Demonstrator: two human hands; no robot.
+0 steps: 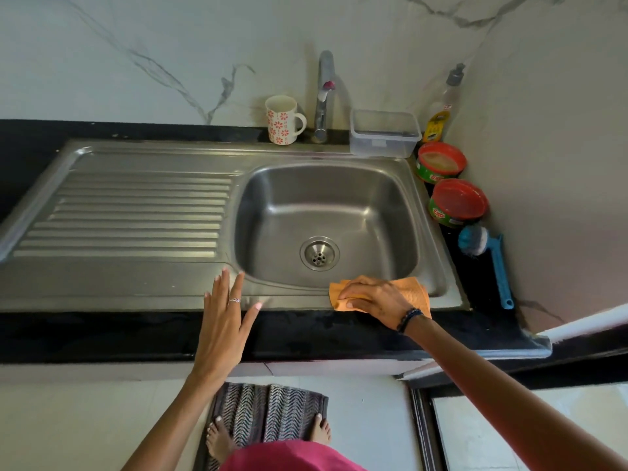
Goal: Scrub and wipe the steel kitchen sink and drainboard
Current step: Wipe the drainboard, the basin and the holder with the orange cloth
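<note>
Right hand [372, 297] presses a folded orange cleaning cloth [413, 294] flat on the front rim of the stainless steel sink basin [326, 212], fingers curled over the cloth edge, so this grip is holding the cloth. Left hand [226, 317] lies open, fingers straight and spread, on the same front rim near the basin's corner; it holds nothing. The ribbed steel drainboard [136, 212] extends to the left of the basin and looks dry. Black stone worktop [102, 331] runs in front of the steel.

Likely step: wiping the front rim.

Risks, as judgement:
- The cloth overhangs the basin lip; a fast sweep could drop it inside.
- A wide sweep toward the right could hit the two red-lidded green soap tubs [455, 202] or the blue-handled dish brush [486, 256] lying just beside the sink's right edge.
- Working the back rim could knock the white floral ceramic mug [283, 120] or the clear plastic box [384, 132], both close beside the chrome tap [324, 96].
- Wet steel under the flat left palm could let it slide.
</note>
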